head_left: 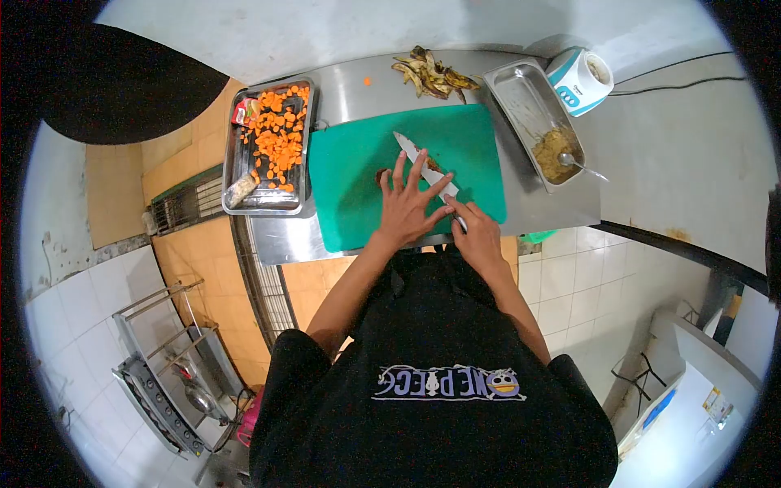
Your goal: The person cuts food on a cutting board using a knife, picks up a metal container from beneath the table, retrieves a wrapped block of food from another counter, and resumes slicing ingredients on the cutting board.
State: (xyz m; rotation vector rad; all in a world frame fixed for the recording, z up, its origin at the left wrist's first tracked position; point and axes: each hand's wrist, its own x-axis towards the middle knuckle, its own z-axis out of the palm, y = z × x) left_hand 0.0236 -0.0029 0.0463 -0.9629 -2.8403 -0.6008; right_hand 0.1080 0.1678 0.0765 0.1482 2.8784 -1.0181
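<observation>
My right hand (pixel 476 236) is wrapped round the handle of a kitchen knife (pixel 411 148), whose blade points away and to the left over a green cutting board (pixel 350 154). My left hand (pixel 404 203) has its fingers spread, with fingertips on or just above the blade. Small brown food bits (pixel 434 164) show beside the blade. Another dark brown piece (pixel 381 175) lies by the left hand's fingers, partly covered by them. What lies under the left palm is hidden.
Left of the board stands a metal tray (pixel 307 154) of chopped carrots (pixel 281 146) and small packets. Banana-like peels (pixel 435 75) lie behind it. To the right are a steel pan (pixel 508 98) with brown mash and a spoon (pixel 582 167), and a white-teal appliance (pixel 579 83).
</observation>
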